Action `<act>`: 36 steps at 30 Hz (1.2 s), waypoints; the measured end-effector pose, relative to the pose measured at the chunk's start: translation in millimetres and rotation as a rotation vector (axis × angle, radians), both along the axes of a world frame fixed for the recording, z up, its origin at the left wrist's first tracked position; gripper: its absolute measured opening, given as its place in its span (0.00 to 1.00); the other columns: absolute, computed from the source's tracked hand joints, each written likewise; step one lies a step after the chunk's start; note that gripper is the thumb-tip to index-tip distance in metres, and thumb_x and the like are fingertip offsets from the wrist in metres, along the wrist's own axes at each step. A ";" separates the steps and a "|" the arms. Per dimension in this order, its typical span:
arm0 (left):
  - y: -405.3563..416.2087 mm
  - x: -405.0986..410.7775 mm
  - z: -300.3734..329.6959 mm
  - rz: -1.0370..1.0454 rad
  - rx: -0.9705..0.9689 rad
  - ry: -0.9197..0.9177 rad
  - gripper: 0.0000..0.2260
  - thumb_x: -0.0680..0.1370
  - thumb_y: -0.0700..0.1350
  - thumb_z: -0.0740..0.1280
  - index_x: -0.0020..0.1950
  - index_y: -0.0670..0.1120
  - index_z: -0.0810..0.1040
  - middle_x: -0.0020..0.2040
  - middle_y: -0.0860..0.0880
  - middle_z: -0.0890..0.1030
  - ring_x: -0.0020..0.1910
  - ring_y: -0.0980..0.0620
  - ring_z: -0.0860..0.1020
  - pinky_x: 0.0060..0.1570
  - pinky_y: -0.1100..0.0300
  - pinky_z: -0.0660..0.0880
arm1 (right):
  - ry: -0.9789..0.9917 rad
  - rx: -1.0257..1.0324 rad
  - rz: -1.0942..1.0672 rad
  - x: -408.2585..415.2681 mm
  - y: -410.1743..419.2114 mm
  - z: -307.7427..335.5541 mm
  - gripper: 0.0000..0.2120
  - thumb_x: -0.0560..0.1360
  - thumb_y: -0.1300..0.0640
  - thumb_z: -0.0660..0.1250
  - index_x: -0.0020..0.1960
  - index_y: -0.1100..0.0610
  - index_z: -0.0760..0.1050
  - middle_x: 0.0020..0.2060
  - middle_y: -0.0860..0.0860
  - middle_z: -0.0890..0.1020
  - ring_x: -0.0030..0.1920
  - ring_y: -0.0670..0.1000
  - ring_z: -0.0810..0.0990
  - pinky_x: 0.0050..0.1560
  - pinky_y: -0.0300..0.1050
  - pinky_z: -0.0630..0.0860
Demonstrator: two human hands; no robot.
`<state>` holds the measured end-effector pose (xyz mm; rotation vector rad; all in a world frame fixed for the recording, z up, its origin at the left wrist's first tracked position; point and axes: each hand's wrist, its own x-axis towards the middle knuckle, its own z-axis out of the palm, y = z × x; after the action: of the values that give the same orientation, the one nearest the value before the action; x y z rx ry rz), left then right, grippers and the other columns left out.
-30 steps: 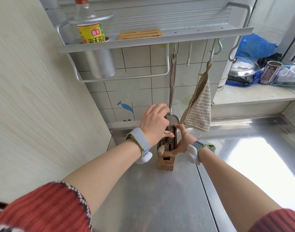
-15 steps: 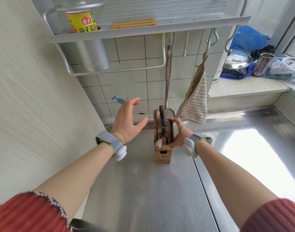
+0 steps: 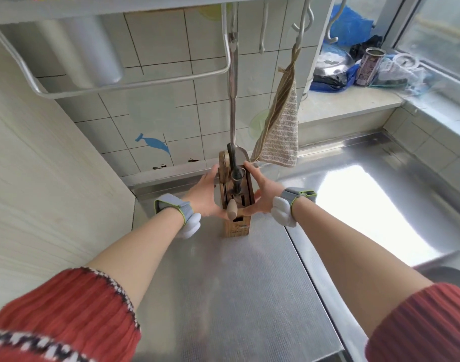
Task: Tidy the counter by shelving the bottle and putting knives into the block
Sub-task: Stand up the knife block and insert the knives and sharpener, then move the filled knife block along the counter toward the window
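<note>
Knife block [image 3: 236, 226] between both hands' grip

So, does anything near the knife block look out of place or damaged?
Nothing looks spilled or broken. The knife block stands upright on the steel counter with both hands around it. Only small dark marks along the bottom wall tiles look odd; I cannot tell what they are.

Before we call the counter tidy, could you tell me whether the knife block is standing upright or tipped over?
Upright: the knife block stands on its base on the counter, handles pointing up, left hand and right hand against its sides.
</note>
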<state>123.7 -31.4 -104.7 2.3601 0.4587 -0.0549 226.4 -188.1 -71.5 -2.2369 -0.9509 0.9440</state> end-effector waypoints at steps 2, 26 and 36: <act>2.7 4.8 -2.7 -0.017 -0.037 -0.022 0.52 0.58 0.49 0.81 0.74 0.52 0.53 0.69 0.50 0.68 0.67 0.51 0.68 0.66 0.51 0.68 | -0.016 -0.001 0.004 -0.4 -1.3 -2.4 0.59 0.64 0.55 0.78 0.76 0.44 0.36 0.63 0.57 0.77 0.53 0.55 0.81 0.48 0.42 0.74; -103.7 91.8 14.1 0.001 -0.087 -0.165 0.40 0.57 0.43 0.80 0.64 0.42 0.63 0.55 0.49 0.72 0.56 0.51 0.74 0.48 0.61 0.73 | 0.305 0.134 -0.402 70.3 -107.3 10.5 0.20 0.77 0.64 0.56 0.65 0.52 0.74 0.47 0.56 0.82 0.31 0.51 0.83 0.41 0.45 0.82; -196.8 204.0 3.7 0.017 -0.137 -0.185 0.28 0.49 0.46 0.75 0.46 0.50 0.70 0.46 0.46 0.81 0.46 0.46 0.82 0.43 0.47 0.81 | -0.031 0.212 -0.704 148.9 -188.5 -17.7 0.16 0.76 0.61 0.57 0.49 0.56 0.84 0.39 0.58 0.84 0.45 0.61 0.84 0.50 0.56 0.81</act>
<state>327.8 -228.2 -101.1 2.2019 0.3723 0.1350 375.3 -376.6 -89.2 -2.1569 -0.2066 0.4608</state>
